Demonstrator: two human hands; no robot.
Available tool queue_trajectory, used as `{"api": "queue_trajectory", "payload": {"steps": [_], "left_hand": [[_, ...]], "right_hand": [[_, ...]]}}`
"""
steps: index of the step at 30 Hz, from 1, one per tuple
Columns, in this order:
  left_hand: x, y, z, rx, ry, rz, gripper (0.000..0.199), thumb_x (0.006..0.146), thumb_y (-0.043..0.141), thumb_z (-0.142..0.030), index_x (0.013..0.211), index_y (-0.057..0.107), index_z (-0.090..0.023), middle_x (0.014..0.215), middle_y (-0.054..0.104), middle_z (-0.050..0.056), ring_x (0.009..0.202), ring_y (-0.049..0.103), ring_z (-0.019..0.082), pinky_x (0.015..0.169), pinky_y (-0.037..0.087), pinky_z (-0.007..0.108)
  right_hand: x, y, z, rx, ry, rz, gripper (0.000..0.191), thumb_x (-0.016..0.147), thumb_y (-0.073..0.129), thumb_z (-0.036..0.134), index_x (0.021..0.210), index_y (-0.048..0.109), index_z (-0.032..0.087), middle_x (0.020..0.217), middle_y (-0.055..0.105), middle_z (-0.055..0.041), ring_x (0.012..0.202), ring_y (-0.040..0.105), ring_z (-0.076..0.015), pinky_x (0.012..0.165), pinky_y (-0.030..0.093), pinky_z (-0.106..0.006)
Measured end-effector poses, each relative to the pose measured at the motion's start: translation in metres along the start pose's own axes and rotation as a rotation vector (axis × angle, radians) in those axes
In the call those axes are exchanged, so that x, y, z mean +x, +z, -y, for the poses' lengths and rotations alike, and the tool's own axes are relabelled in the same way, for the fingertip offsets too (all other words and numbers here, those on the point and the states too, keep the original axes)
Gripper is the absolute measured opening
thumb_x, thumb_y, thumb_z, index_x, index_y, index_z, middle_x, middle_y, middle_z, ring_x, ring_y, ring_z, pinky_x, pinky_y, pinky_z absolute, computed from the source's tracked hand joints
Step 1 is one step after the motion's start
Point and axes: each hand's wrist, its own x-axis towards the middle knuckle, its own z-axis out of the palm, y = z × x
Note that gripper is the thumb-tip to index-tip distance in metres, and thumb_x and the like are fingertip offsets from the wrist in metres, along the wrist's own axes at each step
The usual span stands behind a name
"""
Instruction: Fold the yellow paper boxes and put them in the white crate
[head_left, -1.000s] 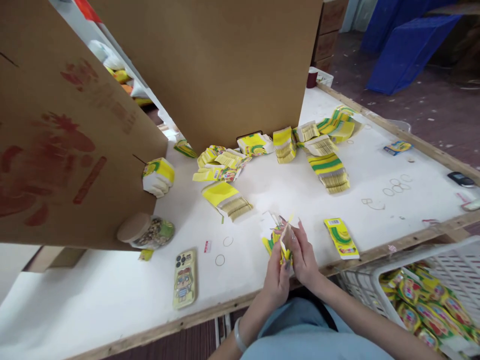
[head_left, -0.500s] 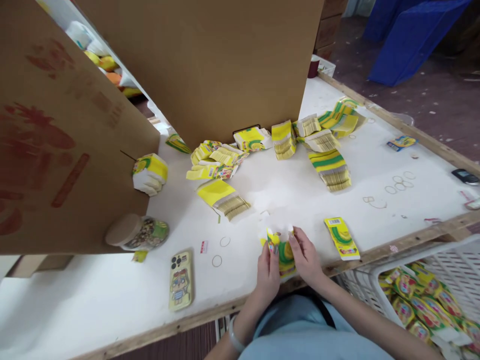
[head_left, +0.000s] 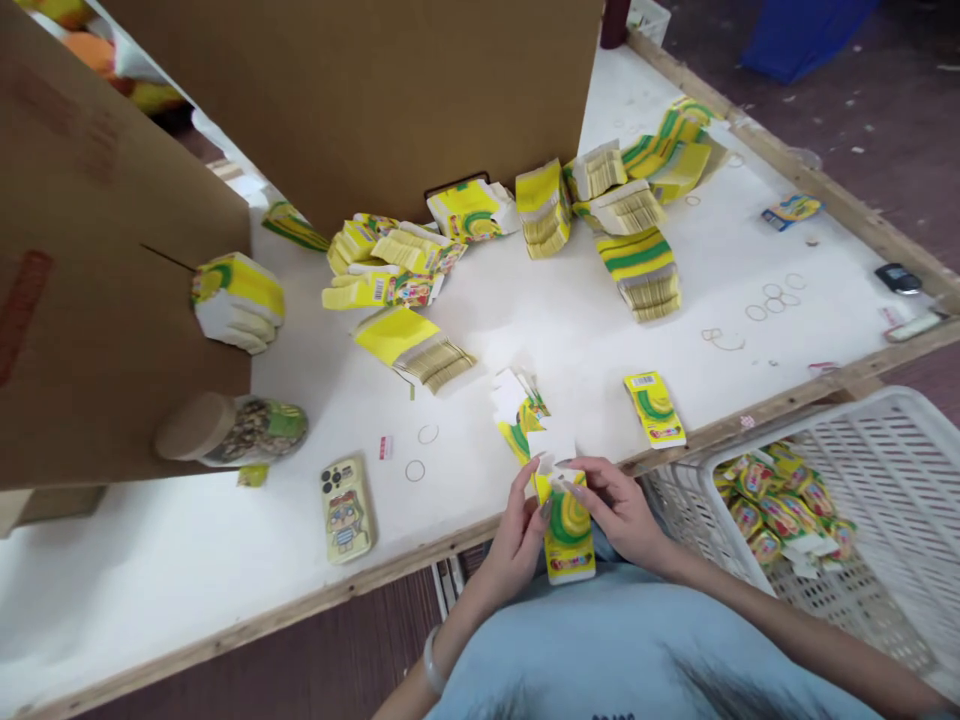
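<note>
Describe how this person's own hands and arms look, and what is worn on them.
The left hand and right hand are ungloved; some nails look greyish. Both forearms are bare, no sleeves showing; the left one wears a pale bangle.

Bright and whitish across the flat, wood-edged white bench [head_left: 517, 310], apparently lit from above. Dimmer on the tall brown cardboard panel [head_left: 360, 110], darkest over the purplish-brown floor [head_left: 862, 150] at far right. Softly shadowed at near left. Smeared on the red print [head_left: 22, 310], too soft for small lettering on the yellow-green card packet [head_left: 570, 530] between the hands [head_left: 626, 515]. Stretched toward the edges.
</note>
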Motion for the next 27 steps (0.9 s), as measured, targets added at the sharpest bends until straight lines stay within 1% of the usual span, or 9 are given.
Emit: {"api": "queue_trajectory", "payload": {"steps": [4, 7, 11, 12, 14, 17, 20, 24, 27], "left_hand": [[-0.006, -0.007, -0.001, 0.123, 0.02, 0.158, 0.048, 0.104, 0.052, -0.051, 0.141, 0.047, -0.021, 0.113, 0.067, 0.009, 0.091, 0.064, 0.017, 0.088, 0.053, 0.031], [-0.004, 0.0, 0.001, 0.19, 0.1, 0.095, 0.034, 0.104, 0.052, -0.049, 0.121, 0.057, -0.02, 0.107, 0.066, 0.007, 0.092, 0.062, 0.017, 0.088, 0.053, 0.03], [-0.002, 0.015, 0.003, 0.128, 0.158, -0.087, 0.058, 0.104, 0.05, -0.055, 0.153, 0.038, -0.027, 0.137, 0.065, 0.013, 0.121, 0.065, 0.022, 0.108, 0.051, 0.038], [-0.002, 0.017, 0.002, 0.126, 0.161, -0.112, 0.063, 0.103, 0.049, -0.058, 0.156, 0.037, -0.027, 0.143, 0.063, 0.014, 0.129, 0.063, 0.024, 0.112, 0.049, 0.04], [-0.006, 0.019, -0.001, 0.145, 0.143, -0.129, 0.063, 0.1, 0.047, -0.065, 0.146, 0.056, -0.022, 0.143, 0.065, 0.016, 0.135, 0.061, 0.03, 0.116, 0.047, 0.045], [-0.012, 0.018, -0.005, 0.137, 0.077, -0.158, 0.06, 0.096, 0.048, -0.071, 0.12, 0.076, -0.023, 0.126, 0.075, 0.016, 0.126, 0.067, 0.034, 0.112, 0.052, 0.05], [-0.015, 0.015, -0.006, 0.119, 0.037, -0.195, 0.054, 0.094, 0.058, -0.067, 0.121, 0.076, -0.024, 0.122, 0.077, 0.014, 0.118, 0.071, 0.031, 0.107, 0.055, 0.048], [-0.016, 0.013, -0.003, 0.126, 0.047, -0.16, 0.056, 0.095, 0.063, -0.059, 0.135, 0.065, -0.021, 0.134, 0.071, 0.015, 0.119, 0.07, 0.027, 0.104, 0.056, 0.041], [-0.019, 0.015, -0.003, 0.125, 0.057, -0.152, 0.055, 0.098, 0.06, -0.057, 0.139, 0.058, -0.02, 0.128, 0.072, 0.015, 0.107, 0.072, 0.023, 0.094, 0.06, 0.035]], "right_hand": [[-0.016, -0.007, 0.0, -0.11, -0.068, -0.011, 0.024, 0.104, 0.055, 0.039, 0.098, 0.073, 0.022, 0.086, 0.077, -0.0034, 0.073, 0.072, -0.0151, 0.068, 0.058, -0.025], [-0.021, -0.006, 0.002, -0.121, -0.087, -0.063, 0.023, 0.103, 0.057, 0.037, 0.094, 0.072, 0.023, 0.081, 0.074, -0.0024, 0.073, 0.071, -0.0154, 0.069, 0.058, -0.025], [-0.024, -0.008, 0.002, -0.148, -0.098, -0.151, 0.026, 0.1, 0.062, 0.042, 0.118, 0.07, 0.025, 0.108, 0.079, -0.0076, 0.087, 0.076, -0.0202, 0.081, 0.064, -0.034], [-0.024, -0.012, 0.001, -0.171, -0.116, -0.108, 0.028, 0.101, 0.06, 0.044, 0.12, 0.071, 0.026, 0.113, 0.079, -0.0082, 0.093, 0.077, -0.0219, 0.086, 0.064, -0.037], [-0.023, -0.021, 0.001, -0.215, -0.184, 0.03, 0.031, 0.101, 0.059, 0.05, 0.115, 0.076, 0.028, 0.115, 0.08, -0.0077, 0.106, 0.076, -0.0254, 0.095, 0.062, -0.044], [-0.02, -0.034, 0.005, -0.256, -0.242, 0.181, 0.054, 0.085, 0.068, 0.073, 0.111, 0.08, 0.028, 0.122, 0.078, -0.0103, 0.122, 0.07, -0.032, 0.107, 0.056, -0.054], [-0.018, -0.035, 0.016, -0.181, -0.104, 0.269, 0.066, 0.081, 0.071, 0.076, 0.123, 0.076, 0.025, 0.13, 0.074, -0.0131, 0.121, 0.07, -0.0315, 0.104, 0.057, -0.052], [-0.021, -0.02, 0.031, 0.014, 0.22, 0.344, 0.056, 0.091, 0.073, 0.039, 0.143, 0.059, 0.025, 0.125, 0.074, -0.01, 0.097, 0.076, -0.0208, 0.081, 0.065, -0.035], [-0.021, -0.014, 0.034, 0.09, 0.296, 0.348, 0.056, 0.087, 0.073, 0.027, 0.141, 0.058, 0.024, 0.118, 0.076, -0.0083, 0.092, 0.075, -0.0183, 0.076, 0.063, -0.03]]}}
